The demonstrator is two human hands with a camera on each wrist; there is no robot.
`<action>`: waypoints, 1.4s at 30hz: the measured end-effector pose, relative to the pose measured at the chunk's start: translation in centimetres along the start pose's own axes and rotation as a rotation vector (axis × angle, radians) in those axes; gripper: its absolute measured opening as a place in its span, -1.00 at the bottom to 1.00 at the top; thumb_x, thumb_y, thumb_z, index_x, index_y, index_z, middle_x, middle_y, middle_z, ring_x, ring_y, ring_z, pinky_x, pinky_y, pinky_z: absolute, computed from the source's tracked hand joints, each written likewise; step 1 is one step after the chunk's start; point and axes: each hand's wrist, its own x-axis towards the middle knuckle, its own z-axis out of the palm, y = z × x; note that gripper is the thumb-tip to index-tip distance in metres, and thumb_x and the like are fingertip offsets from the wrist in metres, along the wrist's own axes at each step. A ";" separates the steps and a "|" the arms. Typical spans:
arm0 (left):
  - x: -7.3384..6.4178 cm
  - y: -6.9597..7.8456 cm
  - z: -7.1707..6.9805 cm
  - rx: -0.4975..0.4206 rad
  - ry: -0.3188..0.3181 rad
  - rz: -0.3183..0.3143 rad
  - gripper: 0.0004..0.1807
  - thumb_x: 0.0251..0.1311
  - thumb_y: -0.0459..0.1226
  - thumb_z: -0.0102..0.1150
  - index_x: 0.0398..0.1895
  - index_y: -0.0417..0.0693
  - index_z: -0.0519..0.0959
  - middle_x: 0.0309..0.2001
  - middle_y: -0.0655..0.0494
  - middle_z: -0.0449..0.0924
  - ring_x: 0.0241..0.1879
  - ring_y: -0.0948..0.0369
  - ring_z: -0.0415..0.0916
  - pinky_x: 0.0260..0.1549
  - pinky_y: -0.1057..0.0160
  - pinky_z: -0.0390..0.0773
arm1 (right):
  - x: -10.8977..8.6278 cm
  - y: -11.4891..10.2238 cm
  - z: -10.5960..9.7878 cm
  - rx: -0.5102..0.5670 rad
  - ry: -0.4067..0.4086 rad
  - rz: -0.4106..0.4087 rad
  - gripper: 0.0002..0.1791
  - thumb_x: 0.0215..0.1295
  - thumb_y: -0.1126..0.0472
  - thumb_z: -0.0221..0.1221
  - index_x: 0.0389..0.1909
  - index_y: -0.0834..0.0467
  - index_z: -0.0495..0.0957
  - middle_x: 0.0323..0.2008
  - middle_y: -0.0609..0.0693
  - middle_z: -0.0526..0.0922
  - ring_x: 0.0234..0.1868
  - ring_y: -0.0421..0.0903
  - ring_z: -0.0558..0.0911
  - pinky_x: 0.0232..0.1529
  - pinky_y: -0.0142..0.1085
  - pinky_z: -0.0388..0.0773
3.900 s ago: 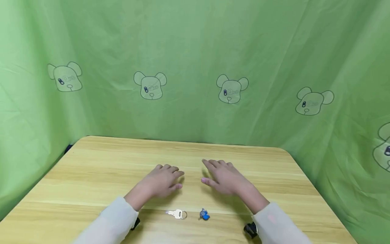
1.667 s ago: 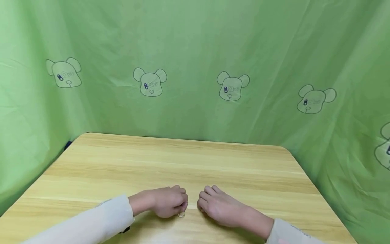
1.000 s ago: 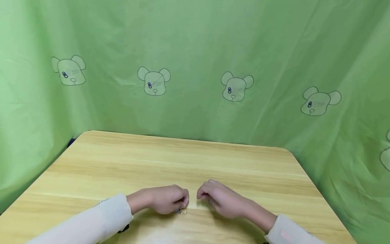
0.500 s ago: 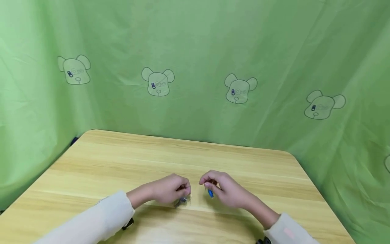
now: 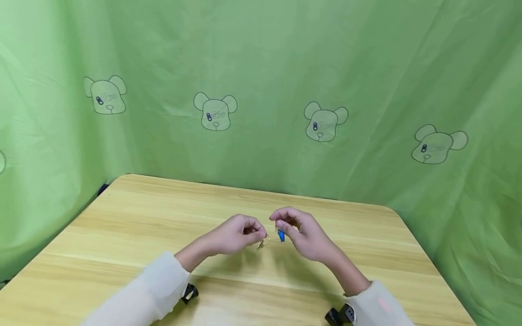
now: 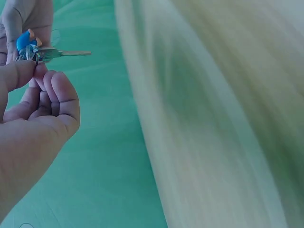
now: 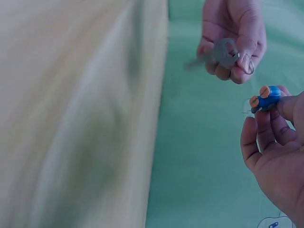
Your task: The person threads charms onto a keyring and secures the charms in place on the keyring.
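In the head view, my left hand (image 5: 238, 234) is raised above the wooden table and pinches a key ring between thumb and fingers. From that ring hangs a metal key (image 7: 221, 53), blurred in the right wrist view. Facing it across a small gap is my right hand (image 5: 305, 234), which pinches a small blue charm (image 5: 281, 235). The charm is a figure with two orange ends (image 7: 264, 91), seen best in the right wrist view. In the left wrist view the charm (image 6: 24, 40) appears behind the key (image 6: 52, 53). Fingers hide part of the charm.
The wooden tabletop (image 5: 163, 208) spreads beneath both hands, with rounded far corners. A green curtain (image 5: 261, 154) printed with bear heads hangs behind and along the sides. Black wrist cameras (image 5: 189, 293) sit at both sleeves.
The key and charm first lay on the table near its front edge. Both hands came down, picked them up, and have since risen forward, drawing closer together.
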 end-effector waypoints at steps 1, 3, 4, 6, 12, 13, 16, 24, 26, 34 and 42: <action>0.1 0.1 0.0 -0.016 0.013 -0.005 -0.80 0.50 -0.26 0.13 -0.13 -0.21 0.68 -0.34 -0.06 0.63 -0.41 0.30 0.43 -0.42 0.35 0.46 | 0.1 -0.1 -0.1 0.005 0.014 0.003 -0.84 0.54 0.32 0.10 0.00 0.14 0.60 -0.27 0.12 0.64 -0.30 -0.12 0.56 -0.30 -0.33 0.54; 0.3 0.4 0.1 -0.047 0.043 -0.016 -0.80 0.48 -0.26 0.14 -0.13 -0.21 0.68 -0.34 -0.07 0.63 -0.41 0.28 0.44 -0.43 0.36 0.46 | 0.4 -0.4 -0.2 0.013 0.041 0.010 -0.84 0.54 0.30 0.11 0.01 0.14 0.61 -0.24 0.07 0.66 -0.27 -0.10 0.57 -0.29 -0.33 0.53; 0.4 0.5 0.1 -0.066 0.059 -0.022 -0.81 0.48 -0.27 0.15 -0.13 -0.21 0.68 -0.33 -0.05 0.64 -0.39 0.26 0.46 -0.42 0.35 0.48 | 0.6 -0.4 -0.3 0.016 0.052 0.011 -0.84 0.54 0.30 0.11 0.01 0.15 0.61 -0.22 0.05 0.66 -0.26 -0.10 0.57 -0.28 -0.33 0.54; 0.6 0.8 0.1 -0.101 0.092 -0.030 -0.82 0.46 -0.29 0.15 -0.13 -0.22 0.69 -0.33 0.02 0.66 -0.36 0.20 0.52 -0.38 0.34 0.53 | 0.8 -0.6 -0.5 0.024 0.071 0.013 -0.83 0.54 0.29 0.12 0.02 0.16 0.61 -0.20 0.03 0.67 -0.24 -0.10 0.58 -0.26 -0.33 0.54; 1.1 1.7 -0.1 -0.153 0.188 -0.068 -0.79 0.45 -0.25 0.18 -0.13 -0.22 0.71 -0.35 0.08 0.65 -0.34 0.17 0.53 -0.34 0.28 0.54 | 1.5 -0.9 -1.1 0.053 0.107 -0.011 -0.82 0.53 0.29 0.13 0.05 0.18 0.60 -0.22 0.12 0.65 -0.24 -0.07 0.59 -0.23 -0.32 0.54; 1.2 1.8 -0.1 -0.164 0.200 -0.076 -0.79 0.45 -0.24 0.19 -0.13 -0.20 0.71 -0.34 0.06 0.65 -0.33 0.18 0.53 -0.33 0.27 0.53 | 1.5 -0.9 -1.2 0.058 0.109 -0.017 -0.81 0.53 0.29 0.14 0.05 0.19 0.60 -0.23 0.13 0.65 -0.25 -0.07 0.58 -0.23 -0.32 0.54; 1.6 2.2 -0.1 -0.214 0.226 -0.100 -0.78 0.44 -0.21 0.20 -0.13 -0.19 0.71 -0.26 0.01 0.67 -0.27 0.13 0.57 -0.24 0.24 0.59 | 1.5 -0.9 -1.4 0.059 0.115 -0.027 -0.80 0.52 0.31 0.14 0.07 0.21 0.60 -0.26 0.10 0.64 -0.26 -0.07 0.58 -0.24 -0.32 0.54; 1.6 3.4 -0.2 -0.294 0.263 -0.140 -0.80 0.41 -0.26 0.23 -0.13 -0.25 0.71 -0.19 -0.04 0.68 -0.23 0.15 0.59 -0.15 0.22 0.66 | 1.6 -0.5 -1.6 0.060 0.132 -0.040 -0.77 0.49 0.33 0.17 0.09 0.21 0.61 -0.24 0.11 0.65 -0.26 -0.09 0.59 -0.28 -0.33 0.54; 1.5 3.7 -0.3 -0.291 0.269 -0.135 -0.80 0.41 -0.26 0.23 -0.13 -0.25 0.71 -0.19 -0.05 0.68 -0.23 0.15 0.59 -0.15 0.22 0.66 | 1.7 -0.6 -1.7 0.062 0.135 -0.046 -0.77 0.48 0.34 0.18 0.08 0.20 0.61 -0.24 0.11 0.66 -0.26 -0.09 0.59 -0.29 -0.33 0.54; 1.5 4.0 -0.5 -0.294 0.252 -0.130 -0.82 0.40 -0.28 0.22 -0.15 -0.23 0.71 -0.20 -0.03 0.67 -0.19 0.13 0.59 -0.15 0.21 0.66 | 1.9 -0.9 -1.6 0.078 0.132 -0.094 -0.75 0.43 0.40 0.20 0.08 0.23 0.60 -0.26 0.05 0.66 -0.26 -0.09 0.60 -0.30 -0.33 0.55; 1.5 4.0 -0.3 -0.295 0.250 -0.137 -0.82 0.40 -0.29 0.21 -0.14 -0.23 0.71 -0.16 -0.06 0.69 -0.19 0.16 0.59 -0.14 0.20 0.66 | 1.8 -0.9 -1.7 0.070 0.130 -0.093 -0.74 0.44 0.40 0.20 0.09 0.21 0.60 -0.27 0.04 0.66 -0.27 -0.09 0.60 -0.31 -0.33 0.54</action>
